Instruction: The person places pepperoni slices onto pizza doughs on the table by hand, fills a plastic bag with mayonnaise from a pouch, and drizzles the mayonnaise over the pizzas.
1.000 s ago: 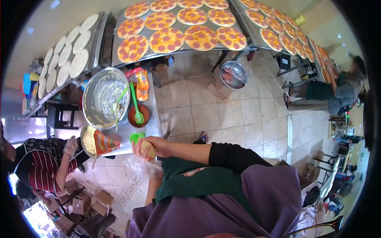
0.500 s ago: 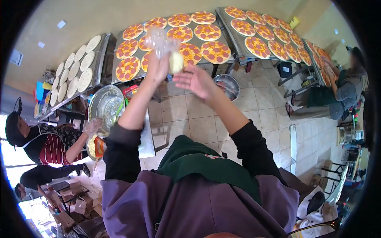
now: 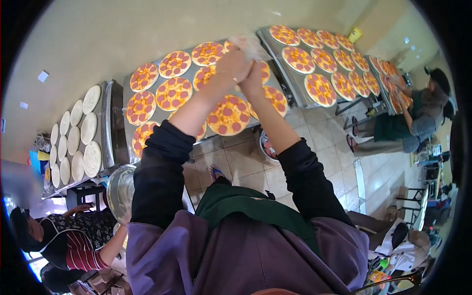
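Both my hands are stretched out over the far right part of the middle table of pepperoni pizzas (image 3: 227, 115). My left hand (image 3: 233, 65) is closed, with a crumpled piece of clear plastic (image 3: 248, 47) at its fingertips. My right hand (image 3: 252, 81) is drawn in against the left one, fingers closed. Whatever lies between the two hands is hidden, and the pale round lump cannot be seen. Under and around my hands lie topped pizzas, one (image 3: 276, 101) just right of my right wrist.
Plain pizza bases (image 3: 92, 159) lie on a table at left. More pizzas (image 3: 320, 90) cover a table at right. A metal bowl (image 3: 120, 191) is near a co-worker (image 3: 73, 231). A bucket (image 3: 268, 147) stands on the floor; another person (image 3: 423, 115) leans over the far-right table.
My hands have moved right and farther out over the pizzas and come together. The open right hand has closed, and the pale lump has gone out of sight. My view has shifted nearer the table.
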Motion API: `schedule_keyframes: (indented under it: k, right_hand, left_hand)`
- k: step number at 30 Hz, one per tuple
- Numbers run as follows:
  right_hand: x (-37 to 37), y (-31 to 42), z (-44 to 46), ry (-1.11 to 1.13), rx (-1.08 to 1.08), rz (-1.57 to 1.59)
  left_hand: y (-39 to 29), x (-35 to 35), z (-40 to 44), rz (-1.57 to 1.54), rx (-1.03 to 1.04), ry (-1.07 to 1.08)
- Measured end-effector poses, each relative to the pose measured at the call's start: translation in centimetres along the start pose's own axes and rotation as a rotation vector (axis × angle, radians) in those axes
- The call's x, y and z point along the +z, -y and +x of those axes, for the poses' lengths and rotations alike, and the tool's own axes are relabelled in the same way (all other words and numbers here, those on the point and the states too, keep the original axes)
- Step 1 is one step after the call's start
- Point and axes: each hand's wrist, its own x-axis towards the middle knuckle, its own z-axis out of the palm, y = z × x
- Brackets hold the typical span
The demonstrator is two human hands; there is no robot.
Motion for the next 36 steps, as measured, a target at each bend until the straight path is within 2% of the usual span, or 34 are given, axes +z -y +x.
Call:
schedule_keyframes:
  k: [3,4,6,7,9,10,11,12,13,14,16,18,19,21,22,23,24,25,26,27,28,30,32,34,36]
  right_hand:
    - [2.3,-4.8,2.2,-0.125,0.308,0.674]
    - [2.0,-7.7,3.4,-0.113,0.332,0.673]
    - [1.8,-14.1,5.7,-0.239,0.862,1.048]
    - [3.7,-12.8,6.1,-0.226,0.890,1.045]
    - [7.7,-5.0,8.8,-0.184,0.491,1.070]
    - [9.2,-3.9,10.1,-0.103,0.442,1.071]
    - [10.6,-5.5,11.1,-0.080,0.465,1.082]
    - [11.9,-7.5,12.1,-0.001,0.416,0.875]
    - [13.3,-8.5,12.8,0.080,0.358,0.670]
    - [14.8,-9.5,13.5,0.105,0.370,0.682]
    - [18.9,-9.4,16.0,0.187,0.048,0.318]
    - [23.2,-10.9,18.2,0.250,0.079,0.419]
    - [25.3,-11.6,18.8,0.303,0.115,0.502]
    - [29.1,-12.5,20.1,0.391,0.087,0.383]
    - [31.1,-12.9,20.5,0.473,0.042,0.261]
    - [33.5,-13.2,20.6,0.485,0.057,0.260]
    - [36.0,-13.3,20.6,0.467,0.294,0.809]
    - [38.6,-14.2,20.8,0.418,0.529,1.355]
    - [41.0,-15.4,20.5,0.425,0.543,1.353]
    - [43.4,-17.3,20.4,0.472,0.287,1.052]
    - [45.5,-18.7,20.4,0.507,0.036,0.744]
    - [49.2,-20.9,20.1,0.521,0.016,0.682]
    - [51.9,-22.5,19.8,0.534,-0.006,0.619]
    - [53.9,-23.4,19.6,0.644,-0.055,0.554]
    - [55.3,-23.3,19.5,0.569,-0.072,0.545]
  left_hand:
    - [1.2,-1.4,1.3,0.050,0.055,0.043]
    - [2.4,-1.2,2.2,0.043,0.031,0.051]
    - [5.1,-0.5,3.9,0.103,0.146,-0.037]
    - [6.7,-0.1,4.7,0.101,0.118,-0.029]
    - [10.0,0.0,6.7,-0.054,0.233,-0.177]
    - [11.8,-0.2,7.9,-0.046,0.205,-0.183]
    - [13.8,-0.5,9.0,-0.052,0.269,-0.207]
    - [15.6,-0.8,9.7,-0.059,0.333,-0.226]
    - [17.4,-1.4,10.1,-0.050,0.303,-0.224]
    - [19.4,-2.4,10.7,-0.166,0.315,-0.180]
    - [22.7,-4.9,12.0,-0.262,0.319,-0.147]
    - [25.1,-6.8,12.1,-0.553,0.089,-0.212]
    - [27.2,-7.8,12.5,-0.552,0.069,-0.210]
    - [32.0,-9.9,13.3,-0.626,0.017,0.115]
    - [34.1,-10.3,13.4,-0.634,0.000,0.115]
    - [36.0,-10.5,13.3,-0.584,0.004,0.004]
    - [37.9,-10.9,13.2,-0.528,0.012,-0.109]
    - [39.9,-11.4,13.1,-0.529,0.006,-0.117]
    - [41.8,-11.8,12.7,-0.584,-0.105,-0.084]
    - [43.6,-12.0,12.4,-0.638,-0.212,-0.053]
    - [45.8,-11.8,12.2,-0.647,-0.221,-0.061]
    - [49.4,-11.5,12.0,-0.533,-0.004,-0.204]
    - [52.1,-11.3,11.5,-0.546,-0.037,-0.239]
    - [54.2,-11.3,11.2,-0.557,-0.066,-0.270]
    - [56.1,-11.1,11.0,-0.444,-0.182,-0.283]
